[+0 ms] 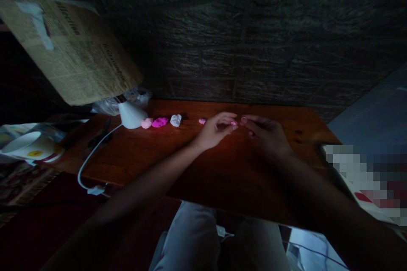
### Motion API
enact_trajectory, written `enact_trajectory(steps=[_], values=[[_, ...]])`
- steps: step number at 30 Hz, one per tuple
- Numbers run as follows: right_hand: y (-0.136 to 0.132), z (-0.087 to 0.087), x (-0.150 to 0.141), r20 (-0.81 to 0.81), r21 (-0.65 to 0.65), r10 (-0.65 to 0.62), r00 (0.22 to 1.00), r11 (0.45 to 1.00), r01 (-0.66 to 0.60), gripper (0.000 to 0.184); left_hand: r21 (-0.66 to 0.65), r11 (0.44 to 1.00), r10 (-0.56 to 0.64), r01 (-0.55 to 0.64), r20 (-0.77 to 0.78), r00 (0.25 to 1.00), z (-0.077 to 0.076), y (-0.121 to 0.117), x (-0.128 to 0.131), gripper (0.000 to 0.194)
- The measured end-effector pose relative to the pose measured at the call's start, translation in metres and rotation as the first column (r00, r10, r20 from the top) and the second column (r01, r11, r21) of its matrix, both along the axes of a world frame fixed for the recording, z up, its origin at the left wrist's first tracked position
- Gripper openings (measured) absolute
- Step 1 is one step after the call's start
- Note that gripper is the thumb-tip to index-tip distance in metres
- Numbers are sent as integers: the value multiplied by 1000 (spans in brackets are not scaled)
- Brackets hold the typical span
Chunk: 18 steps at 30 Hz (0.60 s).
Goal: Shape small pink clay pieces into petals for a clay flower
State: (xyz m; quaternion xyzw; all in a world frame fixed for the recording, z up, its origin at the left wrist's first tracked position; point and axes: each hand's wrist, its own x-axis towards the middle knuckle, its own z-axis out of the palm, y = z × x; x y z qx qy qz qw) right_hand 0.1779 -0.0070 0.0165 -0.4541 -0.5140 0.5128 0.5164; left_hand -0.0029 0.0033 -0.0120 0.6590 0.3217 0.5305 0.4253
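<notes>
My left hand (pixel 216 129) and my right hand (pixel 265 133) meet over the middle of a brown wooden table (pixel 152 156). Between their fingertips sits a tiny pink piece of clay (pixel 234 123), pinched by the left fingers with the right fingertips touching it. A small pink lump (pixel 202 121) lies just left of the left hand. Farther left lie a white lump (pixel 175 120), a bright magenta lump (pixel 159 122) and a pale pink lump (pixel 146 123) in a row.
A white lamp base (pixel 131 114) with a newspaper-covered shade (pixel 70 51) stands at the back left, its white cable (pixel 92 156) running off the front edge. Dark scissors (pixel 100 135) lie by it. A white cup (pixel 28 146) sits far left. A brick wall is behind.
</notes>
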Motion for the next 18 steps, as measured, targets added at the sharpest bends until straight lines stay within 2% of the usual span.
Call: enact_trajectory(steps=[10,13,18], values=[[-3,2,-1,-8,-5,17,1000,1000,-17,33,-5,999,41,-41,19,999,6,-3,1,24],[-3,2,-1,-13,17,45,999,999,-44,31,-19,1000,15,-14,32,999,6,-3,2,23],[-4,4,-3,-34,6,69,997,998,-69,38,-111,993,-27,38,97,995,5,-3,2,26]])
